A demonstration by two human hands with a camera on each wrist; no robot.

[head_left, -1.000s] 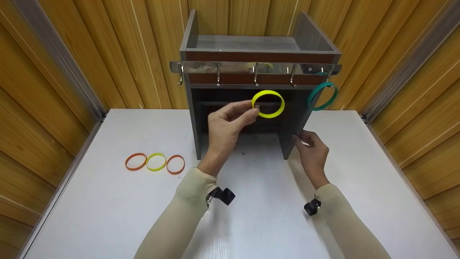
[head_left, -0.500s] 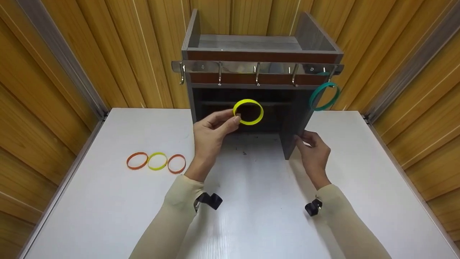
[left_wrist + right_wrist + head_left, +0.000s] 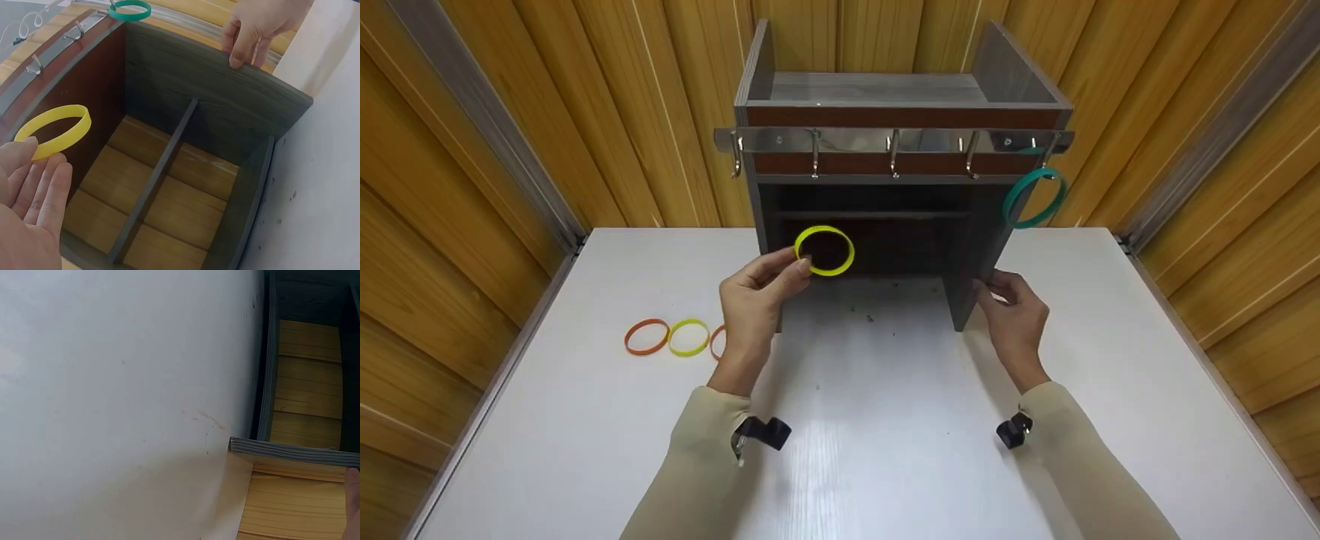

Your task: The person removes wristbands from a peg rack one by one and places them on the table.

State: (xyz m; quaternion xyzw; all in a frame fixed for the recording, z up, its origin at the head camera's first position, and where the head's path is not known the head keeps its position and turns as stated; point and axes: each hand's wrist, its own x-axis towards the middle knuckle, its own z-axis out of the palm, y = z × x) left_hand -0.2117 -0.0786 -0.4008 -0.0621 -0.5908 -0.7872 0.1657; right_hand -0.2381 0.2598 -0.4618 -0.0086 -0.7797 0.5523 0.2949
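Hung up: one green band (image 3: 1010, 207), dangling from the end hook at the upper right of the frame; I'd judge that part done.
Left over: the other four hooks on the metal strip (image 3: 855, 140) carry nothing, so by my reckoning most of it remains.
Yellow band: a thin, bright, round loop (image 3: 67, 138), keeping its shape, off any hook, near the middle of the frame before the grey shelf (image 3: 971, 296).
Left hand: thumb and forefinger (image 3: 751, 306) pinch that loop's left edge; the other fingers lie loosely apart.
Right hand: fingers and thumb (image 3: 1014, 309) nip the shelf's side board, right of centre.
White table: at left lie an orange band (image 3: 647, 352), a yellow-green band (image 3: 690, 353) and a second orange band (image 3: 713, 343), partly hidden behind the left hand.
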